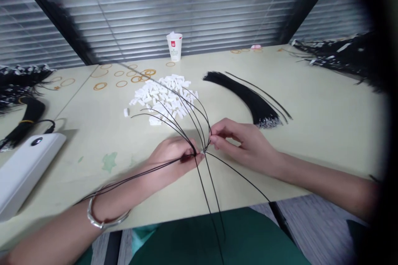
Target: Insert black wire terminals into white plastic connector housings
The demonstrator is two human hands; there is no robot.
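Observation:
My left hand (174,153) is closed on several thin black wires (149,170) near the table's front edge. Some of them fan upward toward the pile, others hang over the edge or trail across my left forearm. A small white piece (202,152), probably a connector housing, shows at my left fingertips. Just to the right, my right hand (248,145) pinches one black wire between thumb and forefinger, close to that piece. Beyond my hands lies a heap of small white plastic connector housings (169,97). A thick bundle of black wires (245,95) with metallic ends rests to its right.
Loose wires (264,93) lie beside the bundle. A paper cup (175,47) stands at the back, with rubber bands (121,84) scattered to its left. At left are a white power bank (31,169) and banded wires (29,114). More wires (342,56) lie far right.

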